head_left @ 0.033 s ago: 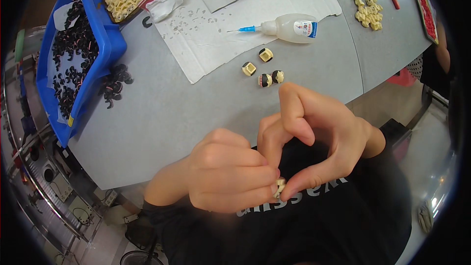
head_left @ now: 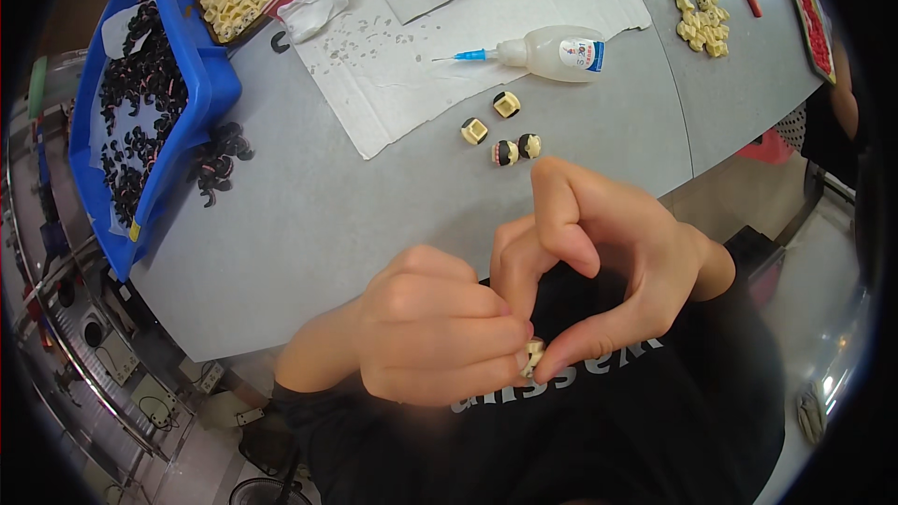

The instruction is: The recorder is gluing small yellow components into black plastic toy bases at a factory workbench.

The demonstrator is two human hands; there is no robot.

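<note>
Small cream piece (head_left: 534, 357), near: looks light, hard; hold by sides. My left hand (head_left: 435, 327), right hand (head_left: 650, 243): fingertips pinch it.

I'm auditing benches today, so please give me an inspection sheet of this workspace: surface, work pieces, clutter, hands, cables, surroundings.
Surface: grey table, partly covered by a white sheet.
Work pieces: small cream piece at the fingertips; four cream-and-black pieces on the table; squeeze bottle on its side, needle pointing left; blue tray holding black pieces.
Clutter: grey scraps on the sheet; loose black pieces beside the tray.
Hands: left hand and right hand together grip the cream piece.
Cables: dark cable beyond the table, lower left.
Surroundings: another person's arm at far right.
</note>
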